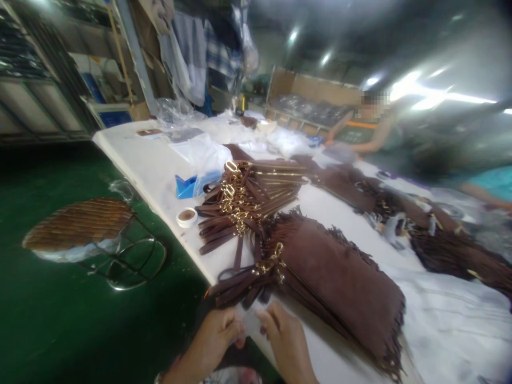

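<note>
At the table's near edge, my left hand (220,330) and my right hand (286,336) are both closed, fingertips pinched. Between them stretches a small whitish see-through piece (252,321), blurred; its exact kind is unclear. Just beyond my fingers lie brown straps (236,288) with gold clasps (276,256). To their right is a stack of flat brown fringed bags (336,277). Farther up, more bags with straps and gold clasps (228,197) are piled in a row.
A round white tub (186,216) and a blue tape dispenser (187,186) stand near the white table's (140,160) left edge. Clear plastic bags (208,152) lie behind. A slatted stool (80,221) is on the green floor. Another person (360,133) is across the table.
</note>
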Tool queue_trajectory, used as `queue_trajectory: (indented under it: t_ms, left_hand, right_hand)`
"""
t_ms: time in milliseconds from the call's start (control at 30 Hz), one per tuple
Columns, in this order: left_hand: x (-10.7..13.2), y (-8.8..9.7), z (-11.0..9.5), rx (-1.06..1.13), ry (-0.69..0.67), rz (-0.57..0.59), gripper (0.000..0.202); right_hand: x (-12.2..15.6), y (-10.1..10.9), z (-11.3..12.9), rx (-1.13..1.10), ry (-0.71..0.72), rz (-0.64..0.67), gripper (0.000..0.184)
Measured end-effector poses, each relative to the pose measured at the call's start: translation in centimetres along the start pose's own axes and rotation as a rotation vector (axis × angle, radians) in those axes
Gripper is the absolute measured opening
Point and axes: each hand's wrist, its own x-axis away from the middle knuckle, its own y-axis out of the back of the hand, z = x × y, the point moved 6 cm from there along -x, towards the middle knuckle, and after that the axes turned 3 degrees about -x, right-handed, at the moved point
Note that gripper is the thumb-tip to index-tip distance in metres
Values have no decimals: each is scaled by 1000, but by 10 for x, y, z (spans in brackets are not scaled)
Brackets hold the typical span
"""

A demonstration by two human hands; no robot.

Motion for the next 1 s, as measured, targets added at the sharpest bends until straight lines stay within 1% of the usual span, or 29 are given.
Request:
queue_trajectory:
  t_ms: [100,133,167,200,267,300,367,433,533,600,667,767,867,933,1000]
  left_hand:
    - [-3,16,-13,-96,-45,-19,39]
    - [-5,21,-16,-121,-60,-24,40]
    - [-7,25,-20,-141,-82,-29,41]
    - [-9,28,-23,-155,-105,-33,42]
    - [-14,32,-27,-174,-132,-47,44]
    - [-17,34,-29,-184,-134,-59,44]
    - [-23,37,-35,-197,-128,-100,42]
    - [-26,38,-48,-194,-164,-149,37]
    - [-28,33,-75,-187,-289,-200,29]
    - [-29,25,-88,-193,-331,-185,25]
    - [-34,13,-92,-171,-318,-126,23]
    - [-42,-9,-84,-100,-266,-41,22]
    - [-47,-29,-67,-14,-188,-11,25]
    - [-47,-40,-52,124,-77,40,29]
    - [-45,-48,-40,282,32,97,33]
  right_hand:
    - [-23,21,22,161,204,-172,20]
    - [-30,27,31,264,286,-221,20]
    - [-37,31,40,390,363,-257,25]
    - [-44,33,47,527,425,-276,31]
    - [-57,33,57,780,491,-278,40]
    - [-62,32,60,872,502,-268,39]
    - [-71,32,65,964,498,-250,30]
    - [-74,34,67,933,500,-208,22]
    - [-71,43,66,753,521,-131,18]
    - [-66,50,64,643,545,-90,19]
    - [-60,55,62,585,565,-47,22]
    - [-52,57,58,560,581,-13,27]
    - [-46,54,50,552,573,-24,30]
    - [-42,50,41,510,565,-26,33]
    - [-35,47,32,426,567,-58,44]
